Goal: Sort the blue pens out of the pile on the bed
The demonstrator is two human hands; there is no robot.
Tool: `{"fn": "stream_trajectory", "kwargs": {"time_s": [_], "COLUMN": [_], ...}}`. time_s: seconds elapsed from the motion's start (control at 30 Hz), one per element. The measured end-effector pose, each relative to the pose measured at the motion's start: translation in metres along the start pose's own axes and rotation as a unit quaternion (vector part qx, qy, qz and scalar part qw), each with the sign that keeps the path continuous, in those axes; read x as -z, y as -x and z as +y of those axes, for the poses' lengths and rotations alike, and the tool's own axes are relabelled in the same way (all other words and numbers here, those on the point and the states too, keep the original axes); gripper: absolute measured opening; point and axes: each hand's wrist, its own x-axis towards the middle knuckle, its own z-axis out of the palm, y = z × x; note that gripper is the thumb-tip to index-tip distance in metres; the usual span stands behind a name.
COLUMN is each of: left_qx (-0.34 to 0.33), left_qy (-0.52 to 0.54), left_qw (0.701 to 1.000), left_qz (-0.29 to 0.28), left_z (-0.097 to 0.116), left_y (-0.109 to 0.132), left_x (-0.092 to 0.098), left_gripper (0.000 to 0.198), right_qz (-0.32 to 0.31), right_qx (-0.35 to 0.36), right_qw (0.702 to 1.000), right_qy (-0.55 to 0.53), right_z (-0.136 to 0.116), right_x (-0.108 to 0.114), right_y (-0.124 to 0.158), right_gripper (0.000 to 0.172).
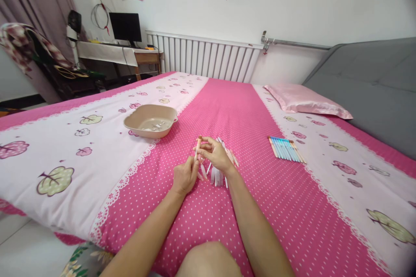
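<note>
Between my two hands a slim peach-coloured pen (pixel 198 143) with a brown tip stands nearly upright. My left hand (pixel 186 175) is closed around its lower part. The fingers of my right hand (pixel 213 153) pinch it near the top. On the bed just below and behind my hands lies a loose pile of pale pink and white pen parts (pixel 217 177), partly hidden by my right hand. To the right, a neat row of blue and peach pens (pixel 286 149) lies side by side on the bedspread.
A beige plastic basin (pixel 150 132) with small clear pieces in it sits on the bed at left. A pink pillow (pixel 307 98) lies at the far right by the grey headboard (pixel 367 82). Beyond the bed are a radiator (pixel 208 56) and a desk with a monitor (pixel 125 27).
</note>
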Motion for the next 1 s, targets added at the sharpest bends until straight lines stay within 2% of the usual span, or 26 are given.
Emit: {"fn": "stream_trajectory", "kwargs": {"time_s": [0.4, 1.0], "left_qx": [0.006, 0.007], "left_qy": [0.010, 0.019], "left_qw": [1.000, 1.000], "left_qz": [-0.005, -0.010], "left_z": [-0.0004, 0.0003], "left_y": [-0.0005, -0.0001], "left_x": [0.0005, 0.0006], "left_gripper": [0.035, 0.035], "right_qz": [-0.028, -0.005], "right_qx": [-0.008, 0.002], "right_qw": [1.000, 1.000], "right_qy": [-0.003, 0.014], "right_z": [-0.0009, 0.0019], "right_x": [-0.0009, -0.0023], "right_y": [0.0010, -0.0007], "right_gripper": [0.044, 0.043]}}
